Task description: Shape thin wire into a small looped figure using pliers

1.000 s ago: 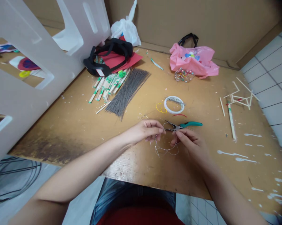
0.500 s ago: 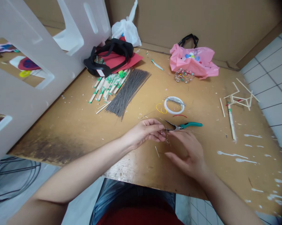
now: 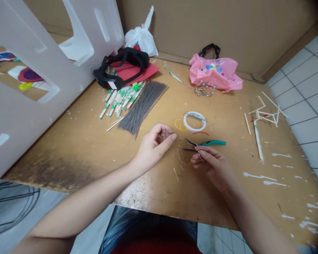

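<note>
Thin bent wire (image 3: pixel 184 162) hangs in loops from my right hand (image 3: pixel 213 164), whose thumb and fingers pinch it. My left hand (image 3: pixel 159 141) is up and to the left, fingers curled and thumb close to the index finger; a thin wire strand runs from near its fingertips toward my right hand, and its grip is too fine to make out. Teal-handled pliers (image 3: pixel 213 143) lie with open jaws just beyond my right hand. Behind them are a white ring (image 3: pixel 185 123) with short wires across it, a yellow wire (image 3: pixel 178 126) and a red wire (image 3: pixel 201 133).
A bundle of grey wires (image 3: pixel 145 106), wrapped chopsticks (image 3: pixel 122 97) and a black headset (image 3: pixel 106 79) lie back left, beside a white plastic panel (image 3: pixel 42 120). A pink bag (image 3: pixel 227 76) stands at the back. A stick frame (image 3: pixel 267 114) lies right.
My hands have moved apart. The left went up and left, while the right now pinches the wire that was between both hands. The view has shifted slightly.
</note>
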{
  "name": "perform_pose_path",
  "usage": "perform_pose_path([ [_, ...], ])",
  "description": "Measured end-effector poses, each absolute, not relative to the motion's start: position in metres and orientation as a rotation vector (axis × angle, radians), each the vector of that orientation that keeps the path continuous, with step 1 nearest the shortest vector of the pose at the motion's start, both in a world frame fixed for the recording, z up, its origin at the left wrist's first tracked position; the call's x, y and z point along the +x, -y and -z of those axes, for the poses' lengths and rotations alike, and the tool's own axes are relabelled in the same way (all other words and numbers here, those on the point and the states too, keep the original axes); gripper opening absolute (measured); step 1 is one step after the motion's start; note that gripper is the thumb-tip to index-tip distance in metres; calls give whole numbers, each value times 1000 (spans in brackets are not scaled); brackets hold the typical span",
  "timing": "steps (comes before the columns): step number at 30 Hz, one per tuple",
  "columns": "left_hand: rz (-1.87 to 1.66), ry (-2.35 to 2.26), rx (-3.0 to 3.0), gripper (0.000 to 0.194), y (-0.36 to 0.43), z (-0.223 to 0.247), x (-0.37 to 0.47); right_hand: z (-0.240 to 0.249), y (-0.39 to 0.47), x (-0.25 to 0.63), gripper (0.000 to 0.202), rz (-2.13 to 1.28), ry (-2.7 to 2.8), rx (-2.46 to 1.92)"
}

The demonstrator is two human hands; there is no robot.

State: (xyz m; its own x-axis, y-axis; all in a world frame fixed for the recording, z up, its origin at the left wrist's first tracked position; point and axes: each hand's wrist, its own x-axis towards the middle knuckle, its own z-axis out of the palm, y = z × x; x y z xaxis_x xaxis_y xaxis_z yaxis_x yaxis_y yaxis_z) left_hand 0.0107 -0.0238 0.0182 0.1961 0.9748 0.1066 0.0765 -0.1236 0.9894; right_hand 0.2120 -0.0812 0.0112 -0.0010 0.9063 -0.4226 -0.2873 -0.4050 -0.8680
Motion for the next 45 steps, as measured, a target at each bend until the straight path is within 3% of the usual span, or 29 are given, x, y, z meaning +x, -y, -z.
perform_pose_path([
  [7,-712,-899,1423,24,20,0,20,-8,78,216,18,-1720,570,-1154],
  [12,-682,-917,1434,27,21,1,20,-7,78,216,20,-1697,702,-1193],
  [23,-631,-899,1455,29,25,-5,20,2,80,211,31,-1284,1000,-1507],
  [29,-625,-941,1513,24,24,2,21,6,81,210,30,-1232,1114,-1551],
  [38,-495,-999,1889,33,26,7,17,17,83,212,27,-935,1511,-1685],
  [45,-406,-976,1727,32,21,10,14,4,79,223,29,-734,1629,-1753],
])
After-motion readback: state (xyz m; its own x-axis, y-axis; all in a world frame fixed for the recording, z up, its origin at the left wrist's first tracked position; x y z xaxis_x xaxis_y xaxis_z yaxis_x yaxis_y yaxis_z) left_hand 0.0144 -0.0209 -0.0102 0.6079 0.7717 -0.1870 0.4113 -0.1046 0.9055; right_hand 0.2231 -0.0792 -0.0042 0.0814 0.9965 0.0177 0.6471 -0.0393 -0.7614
